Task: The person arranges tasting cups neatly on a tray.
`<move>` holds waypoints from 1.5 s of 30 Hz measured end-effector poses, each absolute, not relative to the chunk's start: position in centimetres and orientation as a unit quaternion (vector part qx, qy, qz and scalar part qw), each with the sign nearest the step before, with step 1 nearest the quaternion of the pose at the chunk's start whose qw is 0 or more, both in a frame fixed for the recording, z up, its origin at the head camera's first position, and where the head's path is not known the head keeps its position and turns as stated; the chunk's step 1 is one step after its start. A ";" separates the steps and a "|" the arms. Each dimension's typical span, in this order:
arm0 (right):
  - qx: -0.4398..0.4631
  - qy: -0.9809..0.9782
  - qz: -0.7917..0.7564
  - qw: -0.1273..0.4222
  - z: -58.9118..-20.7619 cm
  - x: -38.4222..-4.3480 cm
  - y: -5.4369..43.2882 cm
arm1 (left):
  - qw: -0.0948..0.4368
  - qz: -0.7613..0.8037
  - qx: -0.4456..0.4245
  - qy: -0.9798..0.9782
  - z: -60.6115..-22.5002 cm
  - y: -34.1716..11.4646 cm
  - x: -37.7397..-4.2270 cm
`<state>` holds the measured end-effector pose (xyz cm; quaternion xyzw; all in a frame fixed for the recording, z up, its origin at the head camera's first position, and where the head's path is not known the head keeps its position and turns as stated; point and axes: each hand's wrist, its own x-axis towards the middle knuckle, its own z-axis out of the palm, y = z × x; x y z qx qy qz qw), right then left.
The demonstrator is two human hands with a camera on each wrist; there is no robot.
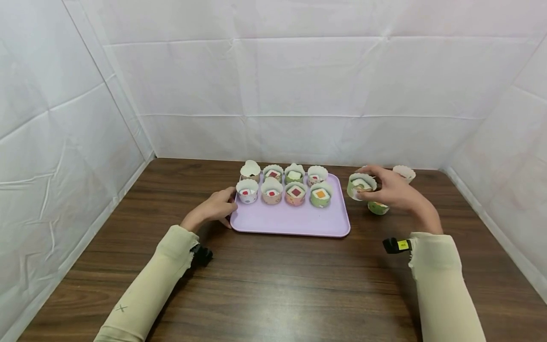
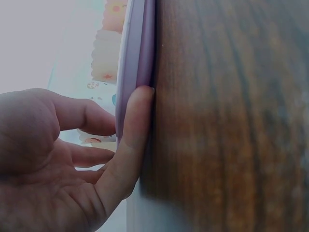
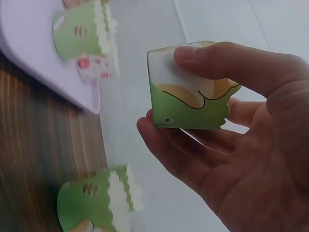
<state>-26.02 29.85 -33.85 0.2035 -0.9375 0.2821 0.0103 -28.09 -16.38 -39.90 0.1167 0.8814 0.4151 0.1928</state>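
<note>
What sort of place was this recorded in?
Probably a staged tabletop recording booth: creased white sheeting hangs around three sides of a dark wood-grain table, which holds a lilac tray of filled paper cups.

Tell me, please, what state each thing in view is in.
Lilac tray: flat on the table, partly filled.
Tray cups: eight, upright, in two rows of four.
Held green cup: upright, apparently off the table.
Other green cup: upright on the table, partly hidden.
Far-right cup: upright, partly hidden.
Left hand: grips the lilac tray's left edge.
Right hand: holds the held green cup between thumb and fingers.
</note>
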 end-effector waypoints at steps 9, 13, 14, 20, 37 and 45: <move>0.253 -0.922 0.293 -0.006 -33.7 -25.9 25.5 | 0.193 0.413 0.119 0.882 -39.8 -16.5 -28.1; 0.261 -0.919 0.296 -0.012 -34.2 -25.8 23.8 | 0.192 0.413 0.119 0.882 -39.8 -16.6 -28.0; 0.266 -0.917 0.297 -0.013 -34.4 -25.9 23.4 | 0.192 0.413 0.118 0.882 -39.9 -16.6 -28.0; 0.284 -0.912 0.296 -0.013 -35.4 -26.0 21.2 | 0.193 0.414 0.117 0.882 -39.8 -16.6 -28.0; 0.329 -0.890 0.316 0.000 -35.8 -25.9 16.2 | 0.194 0.418 0.109 0.881 -39.6 -16.6 -28.1; 0.365 -0.886 0.287 0.004 -36.1 -26.1 13.1 | 0.203 0.432 0.107 0.872 -39.8 -16.4 -28.2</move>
